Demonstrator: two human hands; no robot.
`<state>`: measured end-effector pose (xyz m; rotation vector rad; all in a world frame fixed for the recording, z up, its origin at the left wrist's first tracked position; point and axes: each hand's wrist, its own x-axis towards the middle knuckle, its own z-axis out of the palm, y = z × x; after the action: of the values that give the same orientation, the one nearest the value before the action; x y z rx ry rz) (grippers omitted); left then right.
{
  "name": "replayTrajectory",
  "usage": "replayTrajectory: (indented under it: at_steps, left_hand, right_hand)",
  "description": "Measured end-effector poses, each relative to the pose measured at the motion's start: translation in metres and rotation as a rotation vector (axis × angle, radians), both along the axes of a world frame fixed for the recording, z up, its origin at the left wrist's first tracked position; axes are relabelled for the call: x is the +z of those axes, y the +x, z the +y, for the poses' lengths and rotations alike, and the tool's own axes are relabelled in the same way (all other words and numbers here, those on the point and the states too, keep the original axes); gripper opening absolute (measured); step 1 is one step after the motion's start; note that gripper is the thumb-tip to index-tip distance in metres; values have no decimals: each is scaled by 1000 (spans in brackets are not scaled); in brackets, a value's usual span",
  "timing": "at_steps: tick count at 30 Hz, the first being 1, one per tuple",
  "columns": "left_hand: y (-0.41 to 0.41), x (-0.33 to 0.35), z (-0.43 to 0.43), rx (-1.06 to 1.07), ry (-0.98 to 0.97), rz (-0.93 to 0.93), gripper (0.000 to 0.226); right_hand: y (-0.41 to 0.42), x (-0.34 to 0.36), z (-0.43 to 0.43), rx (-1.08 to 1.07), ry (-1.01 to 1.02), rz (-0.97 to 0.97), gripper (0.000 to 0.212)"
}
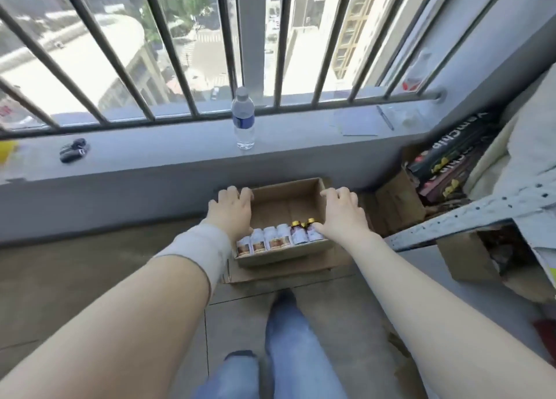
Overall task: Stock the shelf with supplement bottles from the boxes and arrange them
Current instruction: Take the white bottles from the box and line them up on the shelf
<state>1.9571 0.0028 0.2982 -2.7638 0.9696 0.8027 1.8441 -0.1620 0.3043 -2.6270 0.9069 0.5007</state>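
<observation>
An open cardboard box (pixel 288 201) lies on the floor below the window ledge. Along its near wall lies a row of several supplement bottles: white-capped ones (pixel 264 239) on the left and two gold-capped ones (pixel 305 231) on the right. My left hand (pixel 233 210) grips the box's left wall, fingers curled over its rim. My right hand (pixel 341 212) grips the right wall the same way, its thumb beside the gold-capped bottles. The far half of the box is bare cardboard.
A water bottle (pixel 243 119) stands on the grey ledge (pixel 150 155), with a dark key fob (pixel 73 149) to the left and paper with a pen (pixel 385 117) to the right. A metal shelf frame (pixel 469 218) and more cardboard boxes (pixel 400 203) crowd the right. My legs are below.
</observation>
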Motion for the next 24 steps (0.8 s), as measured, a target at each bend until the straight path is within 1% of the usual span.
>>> replayTrajectory:
  at_steps: [4,8,11,14,17,19,22,24]
  left_hand:
    - [1,-64,6,139,66,103,56]
    - [-6,-119,8,191,117,233,69]
    - [-1,-183,-5,212,87,301,69]
    - [6,-247,-24,214,39,411,62]
    - [21,-300,-40,169,-31,396,58]
    - [33,-327,-49,144,-60,376,61]
    - [46,-360,-66,102,-22,399,65]
    - [48,-372,-73,65,29,399,68]
  right_hand:
    - [21,-68,-5,95,79,136,61]
    - [31,-125,-11,154,120,259,66]
    - [38,-188,-19,136,177,305,67]
    - [43,-253,-28,121,208,343,72]
    - [55,-304,-38,130,214,267,73]
    - [66,-330,-42,191,202,232,78]
    - [83,-363,-49,354,163,273,87]
    - [92,-373,-53,445,139,308,85]
